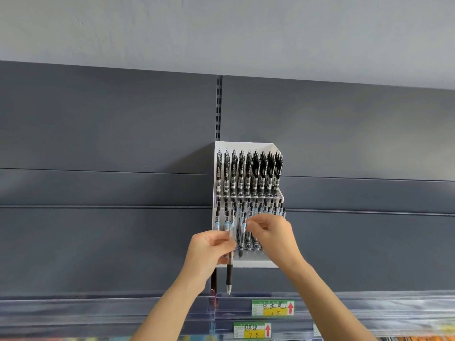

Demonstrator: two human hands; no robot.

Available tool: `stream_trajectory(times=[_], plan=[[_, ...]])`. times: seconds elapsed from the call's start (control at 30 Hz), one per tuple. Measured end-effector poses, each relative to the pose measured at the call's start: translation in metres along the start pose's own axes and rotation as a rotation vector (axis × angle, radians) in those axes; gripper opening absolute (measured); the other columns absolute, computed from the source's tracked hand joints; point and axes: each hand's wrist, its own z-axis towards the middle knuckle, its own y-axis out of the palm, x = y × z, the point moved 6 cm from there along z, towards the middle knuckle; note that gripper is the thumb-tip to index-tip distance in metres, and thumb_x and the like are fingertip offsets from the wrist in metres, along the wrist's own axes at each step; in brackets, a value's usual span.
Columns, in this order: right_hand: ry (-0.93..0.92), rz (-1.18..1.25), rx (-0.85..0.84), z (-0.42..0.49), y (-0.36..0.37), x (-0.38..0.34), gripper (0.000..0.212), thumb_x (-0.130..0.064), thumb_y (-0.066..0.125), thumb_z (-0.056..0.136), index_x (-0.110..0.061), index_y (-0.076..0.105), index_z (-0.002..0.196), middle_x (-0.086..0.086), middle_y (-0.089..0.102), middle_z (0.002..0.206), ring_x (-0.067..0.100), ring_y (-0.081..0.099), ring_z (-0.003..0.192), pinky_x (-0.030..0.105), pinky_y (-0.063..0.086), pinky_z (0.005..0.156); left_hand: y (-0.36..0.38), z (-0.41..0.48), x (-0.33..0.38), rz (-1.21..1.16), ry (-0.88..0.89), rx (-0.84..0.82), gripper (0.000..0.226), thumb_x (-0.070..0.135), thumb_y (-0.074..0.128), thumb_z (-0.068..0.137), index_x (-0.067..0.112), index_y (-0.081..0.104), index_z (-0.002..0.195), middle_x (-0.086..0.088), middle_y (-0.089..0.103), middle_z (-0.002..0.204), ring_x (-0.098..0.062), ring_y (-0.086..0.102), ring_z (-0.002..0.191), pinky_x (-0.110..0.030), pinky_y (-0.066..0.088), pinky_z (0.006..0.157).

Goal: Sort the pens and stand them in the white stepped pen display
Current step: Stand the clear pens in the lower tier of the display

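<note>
Left hand [209, 249] grips pen [229, 276] overhanging display [248, 264] edge; right hand [273, 235] grasp unclear.

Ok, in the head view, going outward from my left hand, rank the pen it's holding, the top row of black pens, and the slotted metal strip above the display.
1. Pen: gripped in the left hand, hanging tip down.
2. Top row of black pens: up and right, on the back step of the white display.
3. Slotted metal strip: farthest, straight above the display.
</note>
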Motion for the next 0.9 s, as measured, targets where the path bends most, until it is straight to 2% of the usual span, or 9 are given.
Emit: stream_trajectory(times=[0.07,0.23,0.37,0.53,0.6,0.67,0.73,0.8,0.9], plan=[[-0.014,0.009,-0.01,-0.001,0.002,-0.005,0.017,-0.022,0.058,0.09,-0.012,0.071,0.095,-0.009,0.065,0.08,-0.003,0.058,0.074,0.006,0.043,0.063,0.002,0.0,0.002,0.052,0.029,0.019,0.012,0.001,0.069,0.079,0.01,0.067,0.088,-0.002,0.066,0.073,-0.011,0.061,0.064,-0.019,0.049,0.054],[0.016,0.039,-0.046,0.0,0.007,-0.009,0.015,-0.018,0.061,0.088,-0.007,0.07,0.094,0.0,0.065,0.08,0.005,0.057,0.069,0.011,0.043,0.062,0.013,0.0,0.005,0.171,0.099,0.01,0.016,0.004,0.071,0.078,0.016,0.06,0.079,-0.001,0.06,0.071,-0.011,0.057,0.063,-0.015,0.046,0.051],[0.048,0.096,-0.026,0.0,-0.001,-0.004,0.015,-0.012,0.059,0.087,-0.006,0.065,0.075,0.001,0.056,0.06,0.014,0.048,0.059,0.021,0.038,0.056,0.019,0.001,0.0,0.239,0.097,-0.078,0.017,0.005,0.065,0.083,0.021,0.061,0.083,0.002,0.062,0.076,-0.008,0.058,0.068,-0.014,0.048,0.058],[0.081,0.018,-0.12,-0.004,0.006,0.011,0.028,-0.015,0.058,0.087,0.005,0.058,0.066,0.011,0.05,0.061,0.017,0.04,0.056,0.024,0.032,0.055,0.024,0.004,-0.003,0.327,0.16,-0.064,0.011,0.007,0.067,0.081,0.017,0.067,0.086,0.003,0.064,0.076,-0.009,0.06,0.069,-0.018,0.051,0.065],[0.092,-0.049,-0.08,0.0,-0.003,0.015,0.028,-0.015,0.057,0.087,0.006,0.062,0.07,0.017,0.058,0.063,0.016,0.039,0.051,0.023,0.033,0.05,0.023,0.005,-0.007,0.401,0.175,-0.06,0.012,0.011,0.065,0.084,0.014,0.07,0.095,0.004,0.067,0.084,-0.008,0.061,0.078,-0.013,0.048,0.071],[0.092,-0.122,0.054,0.007,-0.024,0.019,0.028,-0.017,0.055,0.089,0.005,0.062,0.073,0.023,0.065,0.069,0.016,0.04,0.052,0.025,0.033,0.051,0.015,0.008,-0.013,0.645,0.236,-0.013,0.024,0.016,0.059,0.089,0.013,0.067,0.112,0.003,0.067,0.104,-0.009,0.061,0.095,-0.01,0.044,0.08],[0.074,-0.181,0.172,0.012,-0.042,0.02,0.029,-0.017,0.052,0.09,0.005,0.057,0.071,0.023,0.064,0.069,0.017,0.041,0.056,0.028,0.032,0.054,0.007,0.008,-0.019,0.899,0.304,0.017,0.032,0.018,0.05,0.095,0.015,0.058,0.125,0.004,0.059,0.123,-0.009,0.054,0.112,-0.015,0.04,0.091],[0.042,-0.19,0.219,0.015,-0.049,0.017,0.032,-0.016,0.051,0.091,-0.003,0.047,0.062,0.015,0.056,0.059,0.02,0.039,0.056,0.03,0.03,0.052,0.005,0.009,-0.027,1.05,0.328,-0.005,0.035,0.018,0.041,0.098,0.017,0.052,0.132,0.006,0.052,0.132,-0.008,0.044,0.123,-0.018,0.037,0.097],[-0.01,-0.177,0.206,0.017,-0.039,0.01,0.039,-0.017,0.051,0.093,-0.013,0.035,0.058,-0.001,0.039,0.05,0.015,0.03,0.049,0.027,0.026,0.048,0.009,0.011,-0.038,1.182,0.352,-0.053,0.036,0.014,0.037,0.099,0.014,0.049,0.132,0.006,0.048,0.133,-0.008,0.039,0.127,-0.02,0.04,0.098]])
